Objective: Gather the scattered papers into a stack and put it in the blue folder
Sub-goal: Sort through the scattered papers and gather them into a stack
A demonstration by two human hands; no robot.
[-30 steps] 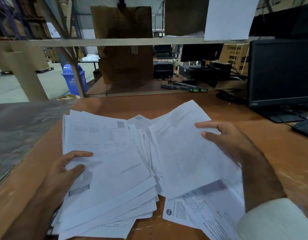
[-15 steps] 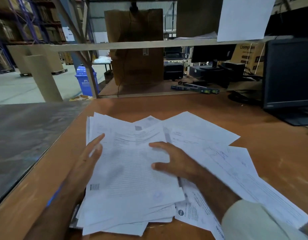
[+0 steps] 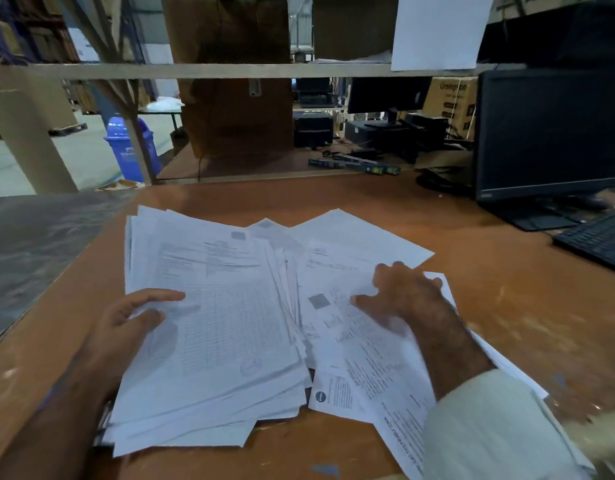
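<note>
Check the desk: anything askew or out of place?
Yes. The white printed papers under the right hand fan out crooked, not squared with the left pile the left hand steadies. No blue folder shows.

left hand [image 3: 126, 323] flat, right hand [image 3: 403, 299] fingers spread
</note>
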